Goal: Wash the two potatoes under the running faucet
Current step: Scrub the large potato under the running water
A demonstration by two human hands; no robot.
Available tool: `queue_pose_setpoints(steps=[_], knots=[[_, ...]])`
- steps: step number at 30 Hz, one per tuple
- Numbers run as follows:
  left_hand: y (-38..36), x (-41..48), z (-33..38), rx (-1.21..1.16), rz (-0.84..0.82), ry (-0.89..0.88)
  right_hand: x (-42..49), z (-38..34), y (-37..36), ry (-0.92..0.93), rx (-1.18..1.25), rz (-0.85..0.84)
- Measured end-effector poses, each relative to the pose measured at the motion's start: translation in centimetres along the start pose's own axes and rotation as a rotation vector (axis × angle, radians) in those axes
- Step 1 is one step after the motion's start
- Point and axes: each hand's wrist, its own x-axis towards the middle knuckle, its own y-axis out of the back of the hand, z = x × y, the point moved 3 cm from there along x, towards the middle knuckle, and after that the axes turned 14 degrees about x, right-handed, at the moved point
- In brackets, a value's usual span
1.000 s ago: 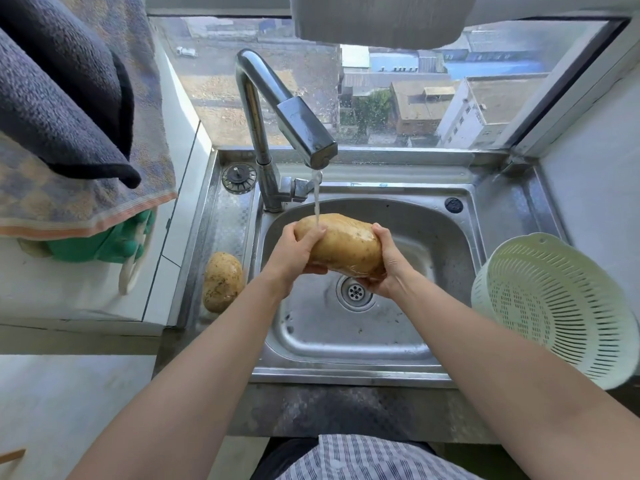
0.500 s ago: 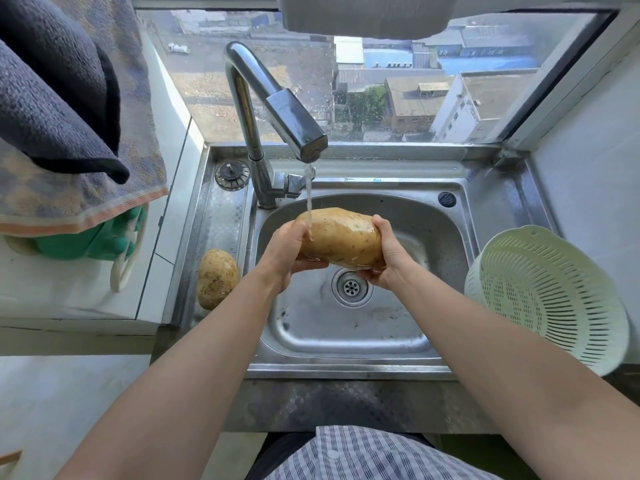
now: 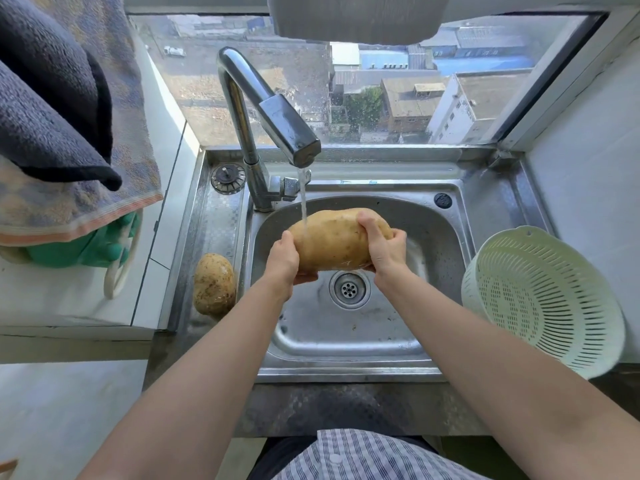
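A large wet potato [image 3: 332, 240] is held over the steel sink [image 3: 346, 341], right under the water stream from the chrome faucet [image 3: 287, 133]. My left hand [image 3: 284, 259] grips its left end from below. My right hand [image 3: 382, 245] wraps over its right end, fingers curled across the top. The second potato [image 3: 214, 284], dry and speckled with dirt, lies on the sink's left ledge, apart from both hands.
A pale green plastic colander [image 3: 543, 299] leans on the counter right of the basin. Towels [image 3: 62, 126] hang at the upper left above a green glove [image 3: 86, 244]. A sink plug [image 3: 228, 178] sits left of the faucet base. The window is behind.
My right hand has shifted from behind the potato's right end to over its top. The potato has turned slightly in the stream. The left hand keeps its hold.
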Motion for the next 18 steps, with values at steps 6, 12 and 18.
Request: queue_pose_setpoints(steps=[6,12,18], knots=[[1.6,0.8,-2.4,0.425,0.073,0.034,-2.3,-2.4,-2.7,0.475,-0.473,-0.200],[2.7,-1.5,-0.9,0.068,-0.061,-0.370,-5.3,-2.0,-6.4,0.699,-0.708,-0.447],[5.0,-1.5,-2.7,0.031,-0.184,-0.363,-6.1,-1.2,-7.9,0.451,-0.519,-0.486]])
